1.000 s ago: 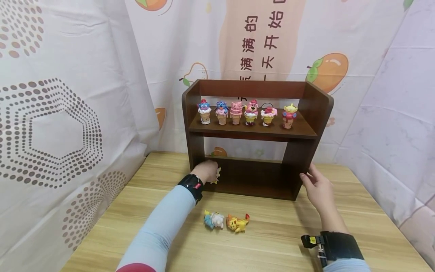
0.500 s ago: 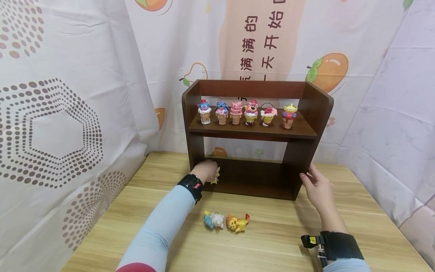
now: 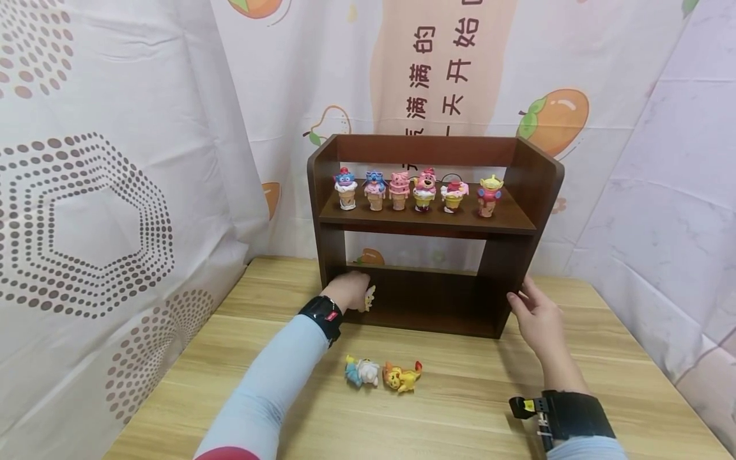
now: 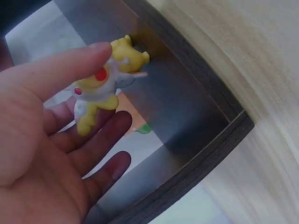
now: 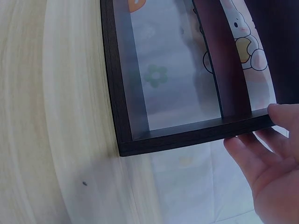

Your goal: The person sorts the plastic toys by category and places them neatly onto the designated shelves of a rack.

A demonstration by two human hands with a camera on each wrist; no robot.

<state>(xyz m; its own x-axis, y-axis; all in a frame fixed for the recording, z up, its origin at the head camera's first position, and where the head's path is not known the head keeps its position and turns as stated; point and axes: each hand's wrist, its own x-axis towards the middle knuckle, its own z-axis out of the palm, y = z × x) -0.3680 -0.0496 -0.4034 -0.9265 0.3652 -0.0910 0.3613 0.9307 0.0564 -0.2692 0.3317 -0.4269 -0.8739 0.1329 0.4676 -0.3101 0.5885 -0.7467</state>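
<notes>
My left hand (image 3: 349, 291) is inside the lower compartment of a dark brown wooden shelf (image 3: 428, 227), near its left wall. Its thumb and fingers pinch a small yellow-and-white toy figurine (image 4: 105, 86) with red spots, tilted in the left wrist view; the other fingers are loosely bent below. At the shelf's right side, my right hand (image 3: 539, 319) holds the side panel (image 5: 196, 136), thumb on the front edge and fingers against the outer face. Lying on the table before the shelf are a blue-and-white figurine (image 3: 362, 372) and a yellow-orange figurine (image 3: 402, 377).
Several ice-cream-cone figurines, among them a pink bear one (image 3: 425, 190) and an alien-like one (image 3: 490, 196), stand in a row on the upper board. The shelf stands on a wood-grain table (image 3: 460, 409). Printed curtains (image 3: 276, 83) hang behind and at both sides.
The figurine in my left hand has turned and shifted slightly to the right, with a small movement of that hand. My right hand and the shelf have stayed in place.
</notes>
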